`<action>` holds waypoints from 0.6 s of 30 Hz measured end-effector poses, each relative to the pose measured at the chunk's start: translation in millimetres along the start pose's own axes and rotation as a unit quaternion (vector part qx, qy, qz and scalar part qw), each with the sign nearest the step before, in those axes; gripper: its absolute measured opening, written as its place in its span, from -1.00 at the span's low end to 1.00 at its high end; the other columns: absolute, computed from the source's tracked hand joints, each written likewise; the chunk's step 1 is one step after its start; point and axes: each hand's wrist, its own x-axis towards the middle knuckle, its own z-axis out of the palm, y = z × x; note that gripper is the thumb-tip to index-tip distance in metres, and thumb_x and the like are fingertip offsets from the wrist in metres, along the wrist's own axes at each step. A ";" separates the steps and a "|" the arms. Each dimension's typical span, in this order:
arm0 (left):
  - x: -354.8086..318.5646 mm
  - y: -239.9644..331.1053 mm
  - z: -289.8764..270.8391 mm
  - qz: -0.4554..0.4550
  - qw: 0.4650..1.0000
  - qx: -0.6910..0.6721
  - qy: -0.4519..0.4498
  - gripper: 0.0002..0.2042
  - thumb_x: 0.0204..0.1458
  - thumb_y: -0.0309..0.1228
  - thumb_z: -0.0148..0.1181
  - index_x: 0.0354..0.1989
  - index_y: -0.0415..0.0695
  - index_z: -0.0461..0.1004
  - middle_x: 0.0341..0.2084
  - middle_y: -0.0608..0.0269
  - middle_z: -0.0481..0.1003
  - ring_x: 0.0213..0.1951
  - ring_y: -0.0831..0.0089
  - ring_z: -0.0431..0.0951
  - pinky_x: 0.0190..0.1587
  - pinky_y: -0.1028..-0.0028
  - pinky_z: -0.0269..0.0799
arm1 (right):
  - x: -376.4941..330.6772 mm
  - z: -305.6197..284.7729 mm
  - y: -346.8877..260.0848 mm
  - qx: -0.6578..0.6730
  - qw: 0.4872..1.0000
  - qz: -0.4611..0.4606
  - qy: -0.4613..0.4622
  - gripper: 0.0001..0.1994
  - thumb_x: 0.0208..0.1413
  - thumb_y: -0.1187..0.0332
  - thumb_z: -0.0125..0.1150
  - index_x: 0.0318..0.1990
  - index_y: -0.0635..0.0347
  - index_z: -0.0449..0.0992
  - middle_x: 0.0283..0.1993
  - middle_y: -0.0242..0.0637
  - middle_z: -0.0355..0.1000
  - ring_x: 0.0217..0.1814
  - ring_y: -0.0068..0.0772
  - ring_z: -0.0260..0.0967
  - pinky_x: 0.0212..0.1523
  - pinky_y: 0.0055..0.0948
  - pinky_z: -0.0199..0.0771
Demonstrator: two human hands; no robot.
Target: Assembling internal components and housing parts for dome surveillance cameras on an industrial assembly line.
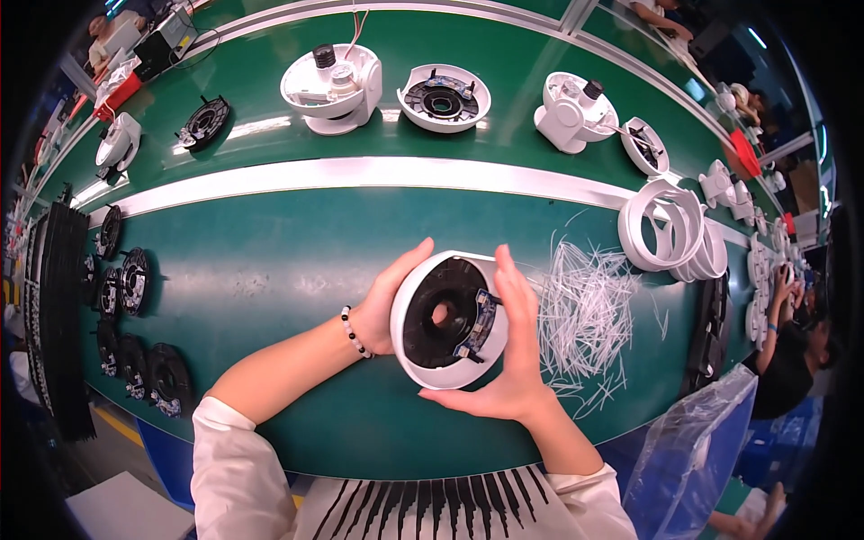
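Between my two hands, above the green work table (270, 360), is a round white housing shell (409, 346). A black disc (430, 315) with a hole in its middle sits inside the shell, and a small blue circuit board (477, 326) is on the disc's right side. My left hand (387, 301) grips the shell's left side, its fingers mostly hidden behind. Around the right side curves my right hand (520, 346), thumb at the lower rim and fingers up along the edge.
Thin white strips (589, 315) lie piled right of my hands, beside stacked white rings (661, 225). Black discs with boards (135, 281) stand at the left. On the raised conveyor behind are white camera-like units (333, 90) and another shell (444, 99). Clear plastic (693, 450) hangs at lower right.
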 end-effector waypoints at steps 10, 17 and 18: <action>-10.0 9.5 2.6 0.021 0.999 -0.010 -0.048 -0.44 -0.02 0.00 -0.29 0.08 -0.12 0.11 -0.15 0.14 0.35 -0.20 0.38 0.39 -0.15 0.40 0.30 | 2.7 18.8 -2.6 0.120 0.989 0.049 0.071 0.08 -0.55 0.16 0.45 0.15 0.28 -0.18 0.20 0.20 -0.25 0.22 0.08 -0.25 0.12 -0.11 -0.14; -14.1 15.9 7.9 0.004 0.998 -0.018 -0.058 -0.46 -0.01 -0.02 -0.30 0.08 -0.11 0.11 -0.12 0.15 0.33 -0.17 0.37 0.38 -0.12 0.39 0.28 | 8.6 16.4 -2.6 0.077 0.996 0.055 0.009 0.13 -0.59 0.21 0.45 0.17 0.31 -0.24 0.21 -0.01 -0.21 0.20 -0.17 -0.09 0.11 -0.31 0.02; -13.9 16.8 5.4 0.002 0.998 -0.018 -0.059 -0.46 -0.01 -0.02 -0.30 0.08 -0.11 0.11 -0.12 0.15 0.33 -0.17 0.37 0.38 -0.12 0.39 0.28 | 9.2 18.0 -1.7 0.085 0.995 0.046 0.013 0.13 -0.59 0.21 0.45 0.17 0.32 -0.23 0.21 0.00 -0.21 0.20 -0.16 -0.09 0.11 -0.31 0.01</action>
